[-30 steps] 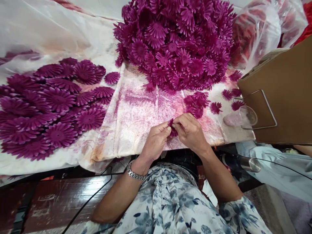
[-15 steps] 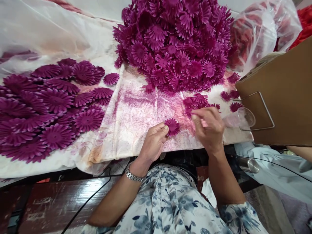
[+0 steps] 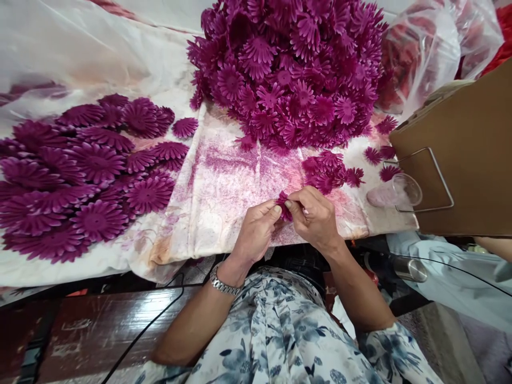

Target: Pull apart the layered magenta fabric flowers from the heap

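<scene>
A small purple artificial flower point(image 3: 284, 207) is pinched between my two hands, just above the front edge of the cloth. My left hand point(image 3: 258, 226) closes thumb and forefinger on its left side. On the flower's right side, the thumb and forefinger of my right hand point(image 3: 316, 216) are pressed together; whether they hold a second petal layer cannot be made out. Just beyond the right hand lies a small cluster of purple flower pieces point(image 3: 328, 170). A large heap of purple flowers point(image 3: 284, 80) rises behind.
Larger, flatter purple flower pieces point(image 3: 96, 165) are piled on the left of the stained cloth point(image 3: 232, 181). At right stand a cardboard box point(image 3: 460, 154) with a wire frame point(image 3: 442, 170), and a clear plastic cup point(image 3: 406, 191) on its side. A clear bag point(image 3: 424, 48) of red material sits behind.
My right hand has come left from the small cluster to the flower in my left hand, and now grips at it too. The left hand has stayed nearly in place.
</scene>
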A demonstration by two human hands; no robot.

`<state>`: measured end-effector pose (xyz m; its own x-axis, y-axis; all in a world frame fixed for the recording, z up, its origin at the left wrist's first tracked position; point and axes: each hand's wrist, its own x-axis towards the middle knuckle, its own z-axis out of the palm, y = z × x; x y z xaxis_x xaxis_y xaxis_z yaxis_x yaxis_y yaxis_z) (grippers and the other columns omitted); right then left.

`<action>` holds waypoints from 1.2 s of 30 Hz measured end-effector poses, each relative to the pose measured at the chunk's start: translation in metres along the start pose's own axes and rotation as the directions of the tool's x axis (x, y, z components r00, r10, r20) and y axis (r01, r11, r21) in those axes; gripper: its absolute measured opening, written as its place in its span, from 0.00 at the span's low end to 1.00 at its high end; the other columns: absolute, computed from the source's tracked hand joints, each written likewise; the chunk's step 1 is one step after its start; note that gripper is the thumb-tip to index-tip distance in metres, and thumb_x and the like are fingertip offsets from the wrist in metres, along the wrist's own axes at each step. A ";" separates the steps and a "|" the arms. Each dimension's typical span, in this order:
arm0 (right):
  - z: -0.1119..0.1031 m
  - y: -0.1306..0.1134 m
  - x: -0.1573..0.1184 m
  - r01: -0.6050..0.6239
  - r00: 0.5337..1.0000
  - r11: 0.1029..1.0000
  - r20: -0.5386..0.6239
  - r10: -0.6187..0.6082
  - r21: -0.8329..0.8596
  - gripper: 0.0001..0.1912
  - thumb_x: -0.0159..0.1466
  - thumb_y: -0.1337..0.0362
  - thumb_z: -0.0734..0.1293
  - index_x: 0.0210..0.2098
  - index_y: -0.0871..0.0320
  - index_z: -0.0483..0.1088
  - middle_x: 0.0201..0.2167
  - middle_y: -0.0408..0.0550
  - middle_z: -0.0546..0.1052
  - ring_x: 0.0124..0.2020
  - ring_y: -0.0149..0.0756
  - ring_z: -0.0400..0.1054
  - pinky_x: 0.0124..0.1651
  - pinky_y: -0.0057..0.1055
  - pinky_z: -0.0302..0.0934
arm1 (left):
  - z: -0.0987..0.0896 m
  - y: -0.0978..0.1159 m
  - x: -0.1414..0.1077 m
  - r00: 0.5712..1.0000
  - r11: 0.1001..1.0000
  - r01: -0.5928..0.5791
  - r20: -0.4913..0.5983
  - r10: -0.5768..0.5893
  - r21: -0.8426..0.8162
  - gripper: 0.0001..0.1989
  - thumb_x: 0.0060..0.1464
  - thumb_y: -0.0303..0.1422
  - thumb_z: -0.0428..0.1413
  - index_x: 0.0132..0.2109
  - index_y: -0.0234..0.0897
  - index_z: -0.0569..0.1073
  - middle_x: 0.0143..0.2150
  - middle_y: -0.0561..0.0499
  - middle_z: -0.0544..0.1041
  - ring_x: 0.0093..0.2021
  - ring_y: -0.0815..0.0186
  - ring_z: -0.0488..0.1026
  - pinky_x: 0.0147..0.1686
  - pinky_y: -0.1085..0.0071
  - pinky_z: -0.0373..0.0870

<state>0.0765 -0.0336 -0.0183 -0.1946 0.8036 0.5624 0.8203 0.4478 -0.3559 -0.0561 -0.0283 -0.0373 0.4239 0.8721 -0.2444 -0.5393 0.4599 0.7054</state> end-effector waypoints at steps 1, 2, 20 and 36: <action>0.000 -0.001 0.000 -0.002 1.000 1.000 -0.001 0.002 0.000 0.08 0.62 0.71 0.61 0.27 0.58 0.65 0.22 0.45 0.69 0.27 0.32 0.63 0.32 0.29 0.59 | 0.000 0.000 0.000 1.000 1.000 -0.009 -0.002 0.009 0.011 0.12 0.46 0.36 0.62 0.25 0.33 0.71 0.23 0.56 0.66 0.26 0.73 0.63 0.30 0.75 0.64; 0.000 -0.001 0.000 -0.004 1.000 1.000 0.004 0.004 0.004 0.08 0.62 0.71 0.60 0.27 0.58 0.65 0.22 0.45 0.68 0.26 0.32 0.62 0.31 0.29 0.59 | 0.000 0.000 0.000 1.000 0.999 -0.021 0.000 0.021 0.028 0.12 0.47 0.36 0.62 0.25 0.33 0.71 0.23 0.56 0.66 0.26 0.73 0.62 0.30 0.75 0.64; -0.016 0.007 -0.001 -0.204 0.963 0.978 -0.172 0.210 0.054 0.08 0.61 0.69 0.62 0.25 0.58 0.66 0.21 0.42 0.68 0.22 0.28 0.61 0.26 0.27 0.56 | 0.004 0.003 -0.006 0.992 0.999 0.004 -0.123 0.002 0.047 0.11 0.39 0.36 0.65 0.26 0.31 0.76 0.21 0.54 0.73 0.23 0.72 0.67 0.28 0.74 0.67; -0.008 0.005 -0.006 -0.057 0.988 0.982 0.150 0.030 0.180 0.05 0.62 0.65 0.64 0.29 0.58 0.66 0.26 0.45 0.70 0.31 0.32 0.63 0.35 0.30 0.60 | 0.004 0.006 -0.003 0.998 0.993 0.047 -0.054 -0.041 0.112 0.12 0.41 0.37 0.64 0.26 0.32 0.74 0.22 0.53 0.73 0.24 0.70 0.69 0.30 0.72 0.69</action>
<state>0.0866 -0.0390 -0.0172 -0.2486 0.8665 0.4329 0.7199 0.4643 -0.5160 -0.0571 -0.0290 -0.0297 0.4055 0.8604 -0.3087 -0.4340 0.4784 0.7634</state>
